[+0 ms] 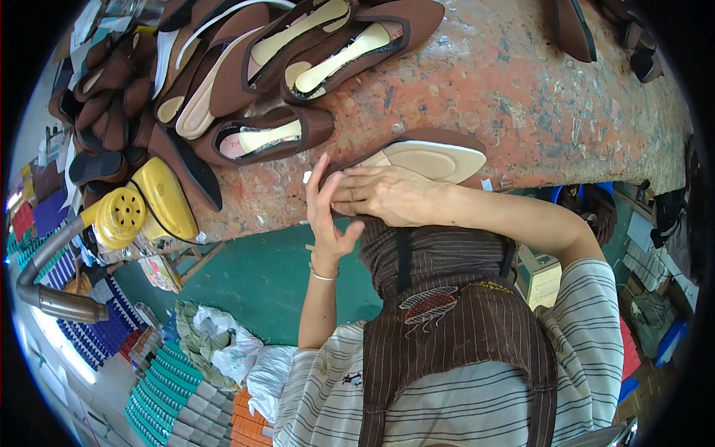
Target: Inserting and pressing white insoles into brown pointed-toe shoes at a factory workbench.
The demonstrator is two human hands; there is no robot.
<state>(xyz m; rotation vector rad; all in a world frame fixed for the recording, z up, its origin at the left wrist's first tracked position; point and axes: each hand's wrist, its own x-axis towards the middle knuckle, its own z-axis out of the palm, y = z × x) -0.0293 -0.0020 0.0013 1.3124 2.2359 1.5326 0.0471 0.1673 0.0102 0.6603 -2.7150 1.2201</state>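
A brown flat shoe [472, 139] lies on its side along the near edge of the worktable, toe to the right. A cream padded insole [432, 159] with a white rim shows at its opening. Across the heel half rests my right hand [391, 195], its fingers together and bent over the insole; its thumb is hidden. My left hand [328, 212] stands upright at the heel end, fingers stretched and thumb apart. The right fingertips overlap it, so contact between the left hand and the shoe cannot be made out.
Several brown flats [261, 135] with cream insoles crowd the table's far left. A yellow hot-air tool [153, 205] with a metal nozzle sits at the left edge. Another brown shoe [572, 33] lies far right. A striped brown apron [454, 328] touches the table's near edge.
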